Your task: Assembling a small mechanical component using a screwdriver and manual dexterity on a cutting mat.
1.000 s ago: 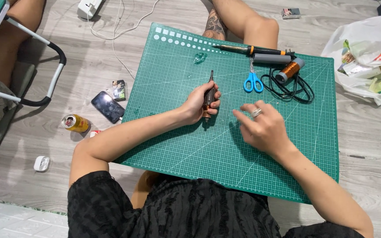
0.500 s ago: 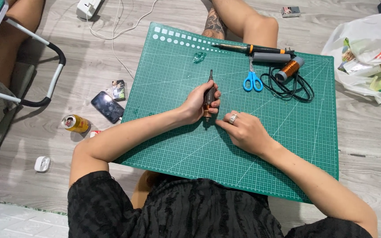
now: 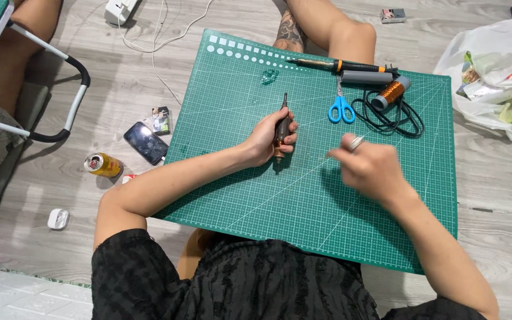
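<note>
Overhead, a large green gridded cutting mat [image 3: 386,219] lies on the floor, and the left hand [image 3: 266,137] has its fingers clenched round a slim dark brown pen-shaped tool with a metal tip [image 3: 281,126], held near the mat's middle. It looks light and rigid, best gripped mid-barrel. The right hand [image 3: 372,167] hovers blurred just beside it, so I cannot tell whether those fingers are curled or loose.

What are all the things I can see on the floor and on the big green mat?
cutting mat: 1, green, on the floor
screwdriver-like tool: 1, dark brown, in the left hand's grip
scissors: 1, blue handles, mat top
soldering iron: 1, black and orange, mat top edge
copper wire spool: 1, orange, beside the black cord
phone: 1, black, floor left of mat
can: 1, yellow, floor
plastic bag: 1, white, right
left hand: 1
right hand: 1, blurred, empty
</note>
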